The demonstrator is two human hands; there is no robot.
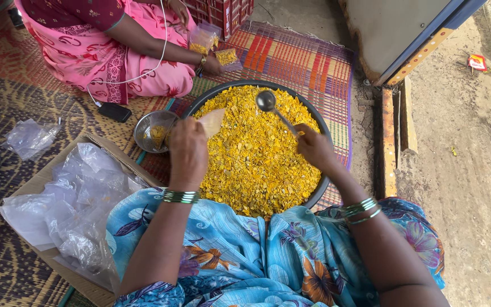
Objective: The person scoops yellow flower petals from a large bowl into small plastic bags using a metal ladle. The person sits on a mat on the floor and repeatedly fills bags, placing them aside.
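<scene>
Gripping a metal ladle point(277, 112) by its handle, right hand point(315, 148) sits over the right part of the big dark pan point(326, 183); ladle bowl is raised above the yellow snack mix point(257, 153) near the pan's far side. Left hand point(187, 152) at the pan's left rim, fingers clenched on a small clear plastic bag point(211, 121) held over the mix. Small steel bowl point(153, 131) just left of the pan. Cardboard box point(38, 185) of clear bags further left. Another person's hand point(211, 65) holds filled packets point(227, 57) beyond the pan
</scene>
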